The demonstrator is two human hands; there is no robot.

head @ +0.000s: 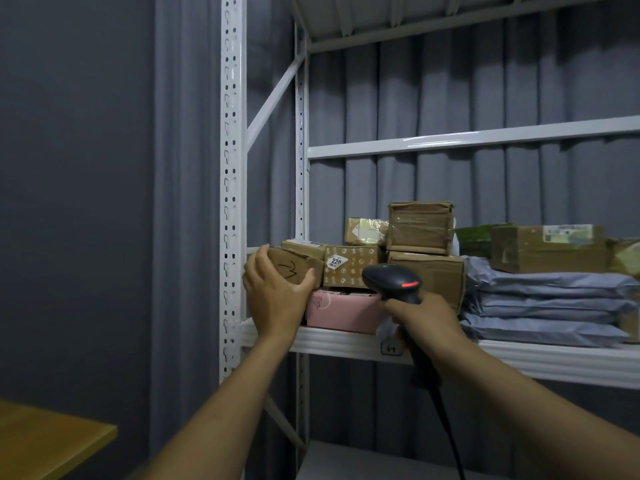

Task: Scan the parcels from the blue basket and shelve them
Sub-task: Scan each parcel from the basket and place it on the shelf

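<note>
A parcel storeroom; white slotted-steel shelving (232, 188) holds taped cardboard boxes (419, 227) and stacked grey mailer bags (547, 299); grey curtains (450, 95) behind.

A grey curtain (450, 91) hangs in folds behind the rack, running on past its left side. Left of that is a plain dark wall (69, 168). Down in the lower left corner juts the corner of a yellow wooden table (41, 441), standing apart from the rack.
</note>
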